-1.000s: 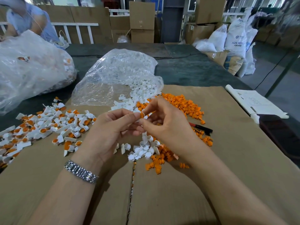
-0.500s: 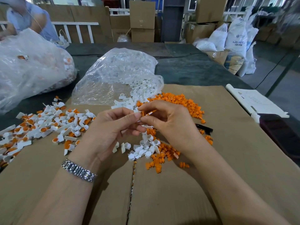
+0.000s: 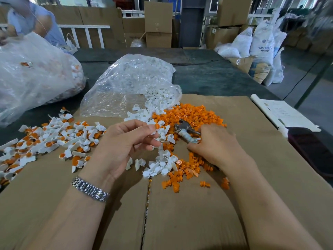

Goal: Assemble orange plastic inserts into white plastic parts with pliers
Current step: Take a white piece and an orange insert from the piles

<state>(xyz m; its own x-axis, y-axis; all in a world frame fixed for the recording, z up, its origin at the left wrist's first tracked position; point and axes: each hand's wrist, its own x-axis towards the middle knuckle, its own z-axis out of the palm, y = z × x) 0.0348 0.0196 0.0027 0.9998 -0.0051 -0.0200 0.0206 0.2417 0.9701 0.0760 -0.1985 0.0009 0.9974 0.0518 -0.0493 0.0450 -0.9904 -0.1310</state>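
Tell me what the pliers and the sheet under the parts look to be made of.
Pliers: the head looks like bare metal, grey with a dull shine; the handles are mostly hidden under the right hand.
Sheet: corrugated cardboard by the look, matt brown, with a seam where two flaps meet.

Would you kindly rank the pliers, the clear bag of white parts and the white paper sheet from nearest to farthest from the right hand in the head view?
1. Pliers: at the right hand's fingertips, on its left.
2. White paper sheet: on the table's right edge, farther right.
3. Clear bag of white parts: farthest, far side, to the left.
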